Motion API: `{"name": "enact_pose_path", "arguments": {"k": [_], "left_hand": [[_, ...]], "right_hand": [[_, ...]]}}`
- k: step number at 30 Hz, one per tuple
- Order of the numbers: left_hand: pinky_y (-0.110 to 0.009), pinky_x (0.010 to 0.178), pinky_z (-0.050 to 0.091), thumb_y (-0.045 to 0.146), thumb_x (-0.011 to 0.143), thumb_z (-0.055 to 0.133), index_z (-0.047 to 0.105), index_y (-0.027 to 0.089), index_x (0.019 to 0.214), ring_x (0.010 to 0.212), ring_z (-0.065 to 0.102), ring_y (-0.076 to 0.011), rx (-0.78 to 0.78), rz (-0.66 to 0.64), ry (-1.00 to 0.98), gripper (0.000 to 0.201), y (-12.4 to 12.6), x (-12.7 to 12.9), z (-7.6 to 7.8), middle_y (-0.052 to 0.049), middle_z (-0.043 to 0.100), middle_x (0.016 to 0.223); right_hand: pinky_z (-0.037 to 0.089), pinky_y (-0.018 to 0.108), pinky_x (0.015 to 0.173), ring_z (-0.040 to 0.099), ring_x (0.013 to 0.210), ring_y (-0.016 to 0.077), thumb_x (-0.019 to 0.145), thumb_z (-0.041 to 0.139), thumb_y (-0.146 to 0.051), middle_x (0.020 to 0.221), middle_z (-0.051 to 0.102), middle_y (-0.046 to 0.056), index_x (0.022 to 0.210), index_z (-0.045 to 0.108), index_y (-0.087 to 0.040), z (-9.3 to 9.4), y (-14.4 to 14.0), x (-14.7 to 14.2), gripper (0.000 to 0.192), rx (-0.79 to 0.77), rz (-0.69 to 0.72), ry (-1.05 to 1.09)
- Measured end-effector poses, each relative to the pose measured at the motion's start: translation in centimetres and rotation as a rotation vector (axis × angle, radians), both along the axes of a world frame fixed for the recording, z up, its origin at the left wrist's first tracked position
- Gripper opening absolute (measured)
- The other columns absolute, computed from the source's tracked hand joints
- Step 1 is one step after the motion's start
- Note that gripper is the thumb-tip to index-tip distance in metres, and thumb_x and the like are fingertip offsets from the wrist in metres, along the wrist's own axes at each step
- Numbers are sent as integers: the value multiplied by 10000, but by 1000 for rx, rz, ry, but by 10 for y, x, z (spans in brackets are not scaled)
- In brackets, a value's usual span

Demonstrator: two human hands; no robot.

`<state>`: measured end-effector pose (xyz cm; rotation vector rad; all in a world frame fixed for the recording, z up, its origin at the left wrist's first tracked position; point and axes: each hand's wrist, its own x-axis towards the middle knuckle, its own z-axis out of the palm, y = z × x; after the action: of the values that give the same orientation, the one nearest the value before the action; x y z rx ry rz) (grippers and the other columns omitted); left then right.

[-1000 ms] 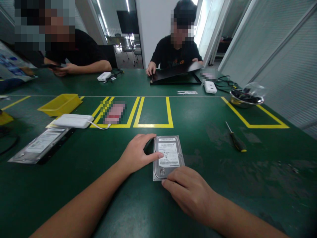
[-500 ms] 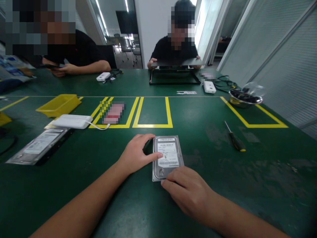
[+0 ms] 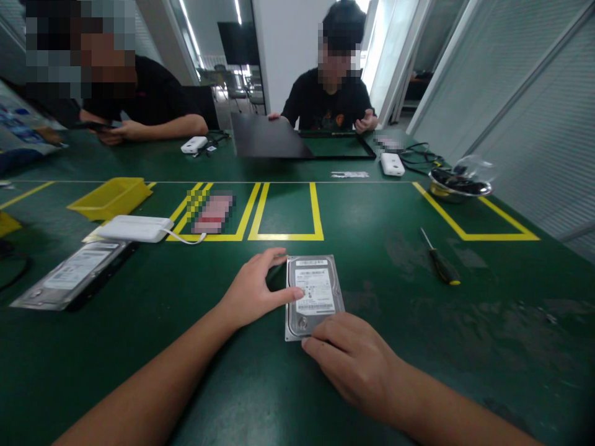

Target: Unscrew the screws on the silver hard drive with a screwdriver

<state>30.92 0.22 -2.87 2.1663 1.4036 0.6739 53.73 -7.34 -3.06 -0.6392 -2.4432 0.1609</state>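
Observation:
A silver hard drive (image 3: 315, 291) with a white label lies flat on the green table in front of me. My left hand (image 3: 255, 288) is at its left side, thumb stretched over the label and fingers reaching toward the far left corner, spread apart from the thumb. At the near right corner, my right hand (image 3: 353, 353) is closed with curled fingers against the drive; the fingertips are partly hidden. To the right lies a screwdriver (image 3: 439, 260) with a black and yellow handle. A second hard drive (image 3: 77, 272) rests at the left on a dark piece.
A white power bank (image 3: 137, 228) with a cable, a yellow bin (image 3: 111, 197) and a metal bowl (image 3: 458, 186) of dark parts stand farther off. Yellow tape (image 3: 286, 236) marks the table. Across it, one person handles a dark panel (image 3: 269, 137); another holds a phone.
The person opposite has swung the dark panel to the left, off the black frame, and now holds it with one hand. My hands and the hard drive have barely moved.

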Motion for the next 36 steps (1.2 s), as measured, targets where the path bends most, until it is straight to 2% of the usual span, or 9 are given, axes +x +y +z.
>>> {"name": "enact_pose_path", "arguments": {"k": [6,19,26,29,32,34,36], "left_hand": [[-540,1059,434,602,710,754,426,183,1371,1273,557,-347,-32,0,-9,848,-1,-1,0,-147,620,1341],[-537,1097,389,596,792,690,361,203,1424,1312,519,-334,-85,-18,-85,813,2,-1,-5,-132,591,1384],[-560,1073,396,563,800,699,343,197,1449,1305,517,-347,-39,-51,-52,826,3,-4,-9,-151,588,1381],[-507,972,478,501,813,709,434,183,1390,1210,577,-323,102,-12,-74,713,2,-2,-6,-152,601,1342],[-431,858,505,327,863,672,613,171,1121,1021,620,-260,410,2,-120,306,-6,3,3,-103,676,1091],[-383,794,497,193,870,638,638,167,978,885,611,-210,570,-97,-171,111,-15,8,8,-63,671,915],[-356,749,493,127,844,654,636,156,932,807,593,-182,653,-232,-215,94,-26,14,11,-51,658,855]], "right_hand": [[482,316,698,550,775,166,928,489,-80,861,651,72,1009,653,-116,-1,-1,2,186,-16,-1,-5],[466,311,679,552,758,164,928,493,-87,839,646,68,1001,656,-115,-1,0,1,181,-6,-7,13],[482,310,714,570,790,165,930,482,-85,870,656,72,1013,650,-121,-2,-2,1,191,-31,-7,10],[487,300,709,570,794,165,920,482,-78,891,661,78,1016,640,-127,0,-2,2,192,-67,-15,81],[492,264,755,588,849,142,917,508,-82,941,662,65,1042,620,-146,6,-1,4,179,-259,-40,220],[474,227,757,593,837,109,921,528,-92,912,656,28,1004,619,-169,11,0,5,145,-415,-87,319],[453,209,728,588,791,86,925,547,-120,858,645,-6,936,630,-188,15,1,4,108,-559,-140,399]]}}
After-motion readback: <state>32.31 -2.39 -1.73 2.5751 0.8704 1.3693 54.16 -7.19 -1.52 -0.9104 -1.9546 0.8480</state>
